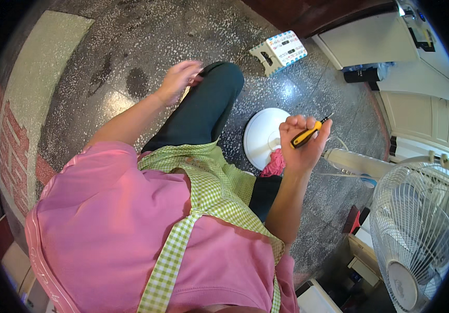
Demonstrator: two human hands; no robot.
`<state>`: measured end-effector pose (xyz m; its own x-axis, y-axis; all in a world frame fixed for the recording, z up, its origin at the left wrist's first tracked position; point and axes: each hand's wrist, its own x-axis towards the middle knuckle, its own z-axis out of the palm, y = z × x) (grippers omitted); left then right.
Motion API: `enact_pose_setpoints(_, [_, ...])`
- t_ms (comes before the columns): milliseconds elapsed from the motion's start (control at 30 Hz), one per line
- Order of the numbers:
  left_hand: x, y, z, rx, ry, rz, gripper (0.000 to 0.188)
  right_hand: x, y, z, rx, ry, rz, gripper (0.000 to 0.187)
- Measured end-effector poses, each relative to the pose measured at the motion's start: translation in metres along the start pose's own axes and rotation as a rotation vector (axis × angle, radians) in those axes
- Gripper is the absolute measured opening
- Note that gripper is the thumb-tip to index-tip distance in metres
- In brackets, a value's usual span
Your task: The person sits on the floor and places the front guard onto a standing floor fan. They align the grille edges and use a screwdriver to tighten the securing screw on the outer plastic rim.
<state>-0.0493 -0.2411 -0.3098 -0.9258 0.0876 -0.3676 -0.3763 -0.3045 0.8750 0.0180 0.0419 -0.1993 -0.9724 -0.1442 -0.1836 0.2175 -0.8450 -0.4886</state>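
Observation:
In my right hand (pixel 303 148), raised palm up over the fan's base, lies a screwdriver (pixel 306 135) with a yellow and black handle. My fingers curl round the handle, and its thin metal shaft points up to the right. My left hand (pixel 179 82) is beside my bent knee, its fingers blurred and partly hidden, so its grip is unclear. A white standing fan is at my right: the round base (pixel 260 136) on the floor, a white pole (pixel 362 163) and a wire-caged head (pixel 417 235). Pink cloth (pixel 274 163) touches the base's near edge.
Ahead on the speckled floor (pixel 224 31) stands a small white step stool (pixel 285 51) with a blue patterned rim. White cabinets (pixel 417 116) line the right side, with a dark cylinder (pixel 360 75) against them. A red dustpan-like thing (pixel 351 219) lies near the fan head.

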Motion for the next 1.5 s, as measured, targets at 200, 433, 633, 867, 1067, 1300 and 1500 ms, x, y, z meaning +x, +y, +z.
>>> enact_pose_setpoints(200, [-0.071,-0.214,-0.166,0.353,-0.554,-0.875,0.035,0.029,-0.009,-0.024,0.007,0.361,0.077,0.035])
enact_pose_setpoints(433, [-0.076,-0.202,-0.148,0.312,-0.139,-1.0,0.035,0.077,-0.022,-0.083,-0.012,0.49,0.129,0.032])
enact_pose_setpoints(633, [-0.053,-0.187,-0.153,0.348,-0.072,-0.972,0.034,0.095,-0.023,-0.085,-0.084,0.486,0.079,0.035])
enact_pose_setpoints(867, [0.016,-0.155,-0.208,0.48,-0.086,-0.934,0.034,0.064,-0.001,-0.05,-0.385,0.566,-0.399,0.033])
enact_pose_setpoints(1067, [0.138,-0.022,-0.151,1.1,-0.386,-0.499,0.025,0.005,-0.019,0.028,-0.621,0.6,-0.689,0.022])
enact_pose_setpoints(1300, [0.1,0.161,0.08,0.298,-0.506,0.445,0.018,-0.027,-0.018,0.048,-0.823,0.532,-0.979,0.024])
enact_pose_setpoints(1500, [-0.028,0.236,0.219,0.141,-1.119,0.782,0.037,-0.015,-0.019,0.052,-0.891,0.412,-1.111,0.026])
